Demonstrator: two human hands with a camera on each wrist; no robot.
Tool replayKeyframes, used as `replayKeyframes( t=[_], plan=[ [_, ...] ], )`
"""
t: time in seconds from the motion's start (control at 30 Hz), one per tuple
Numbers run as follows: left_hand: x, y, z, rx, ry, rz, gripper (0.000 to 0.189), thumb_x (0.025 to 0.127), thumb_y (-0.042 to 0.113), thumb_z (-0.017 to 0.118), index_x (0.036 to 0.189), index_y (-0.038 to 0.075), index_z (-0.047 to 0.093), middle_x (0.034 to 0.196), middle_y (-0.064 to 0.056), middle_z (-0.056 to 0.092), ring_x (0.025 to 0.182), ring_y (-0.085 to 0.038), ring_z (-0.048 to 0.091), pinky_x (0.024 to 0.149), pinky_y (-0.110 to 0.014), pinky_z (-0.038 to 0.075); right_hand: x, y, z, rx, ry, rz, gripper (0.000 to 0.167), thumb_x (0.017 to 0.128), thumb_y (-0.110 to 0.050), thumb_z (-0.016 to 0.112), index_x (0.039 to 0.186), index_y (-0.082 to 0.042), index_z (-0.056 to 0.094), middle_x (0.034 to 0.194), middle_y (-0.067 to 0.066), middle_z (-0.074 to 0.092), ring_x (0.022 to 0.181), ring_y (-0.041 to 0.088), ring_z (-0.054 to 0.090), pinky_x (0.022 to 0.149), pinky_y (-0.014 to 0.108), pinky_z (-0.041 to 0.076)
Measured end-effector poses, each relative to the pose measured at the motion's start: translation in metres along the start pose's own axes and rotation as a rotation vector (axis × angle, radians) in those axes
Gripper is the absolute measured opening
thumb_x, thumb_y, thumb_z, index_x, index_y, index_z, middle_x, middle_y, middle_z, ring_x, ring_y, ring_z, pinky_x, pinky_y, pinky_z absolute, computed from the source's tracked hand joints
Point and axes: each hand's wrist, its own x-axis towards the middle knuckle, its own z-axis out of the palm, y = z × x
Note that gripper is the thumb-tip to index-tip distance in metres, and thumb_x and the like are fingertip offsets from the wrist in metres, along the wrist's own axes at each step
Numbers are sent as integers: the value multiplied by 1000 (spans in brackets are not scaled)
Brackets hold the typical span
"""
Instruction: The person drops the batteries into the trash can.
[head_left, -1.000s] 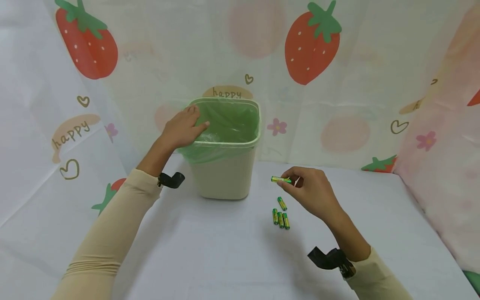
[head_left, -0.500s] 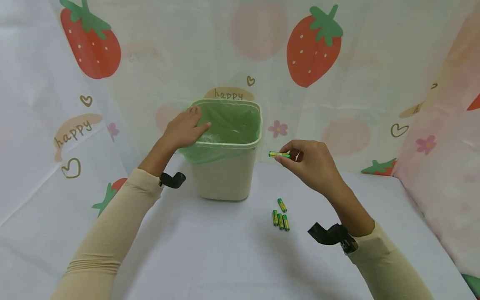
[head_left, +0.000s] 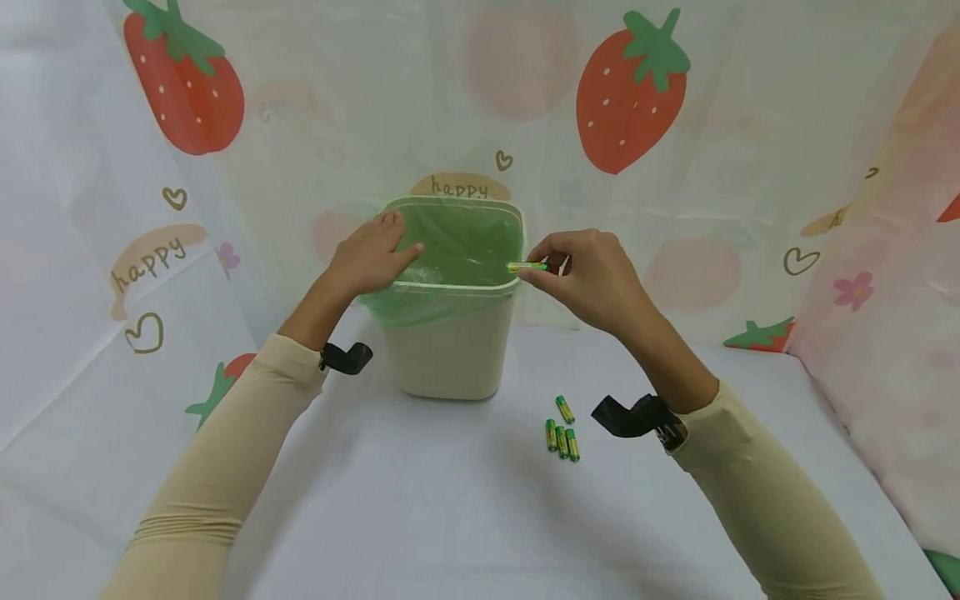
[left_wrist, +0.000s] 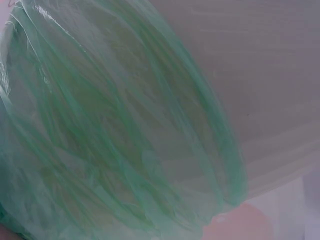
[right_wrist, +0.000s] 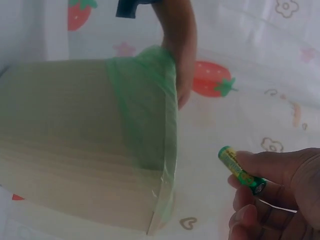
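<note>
My right hand pinches a green-and-yellow battery between thumb and fingers, at the right rim of a cream trash bin. The right wrist view shows this battery held apart from the bin's rim, with other fingers curled below it. A green plastic bag lines the bin and folds over its rim. My left hand rests on the bin's left rim, fingers extended and thumb spread. The left wrist view is mostly filled by the bag's folded edge; the left fingers are hidden there.
Several matching batteries lie on the white tabletop, right of the bin and towards me. Behind the bin hangs a cloth backdrop printed with strawberries. More cloth rises at the right side.
My right hand has lifted the battery from above the tabletop and carried it up and left to the bin's rim. The left hand keeps its place on the bin.
</note>
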Motion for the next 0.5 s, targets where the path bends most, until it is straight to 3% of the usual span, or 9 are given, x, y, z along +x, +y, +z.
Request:
replayKeyframes(
  t=[0.3, 0.5],
  plan=[
    [0, 1, 1, 6, 2, 2, 77, 111, 46, 30, 159, -8, 3, 167, -25, -1, 156, -35, -2, 126, -48, 4, 32, -1, 9, -46, -70, 41, 18, 91, -25, 78, 96, -8, 80, 83, 5, 70, 80, 21, 59, 61, 34, 44],
    [-2, 3, -1, 12, 2, 1, 76, 112, 44, 31, 159, -9, 4, 167, -26, -1, 155, -36, -2, 126, -48, 4, 49, 3, 17, -83, -98, 66, 19, 92, -26, 78, 98, -9, 81, 77, 4, 67, 70, 20, 56, 53, 31, 40]
  ],
)
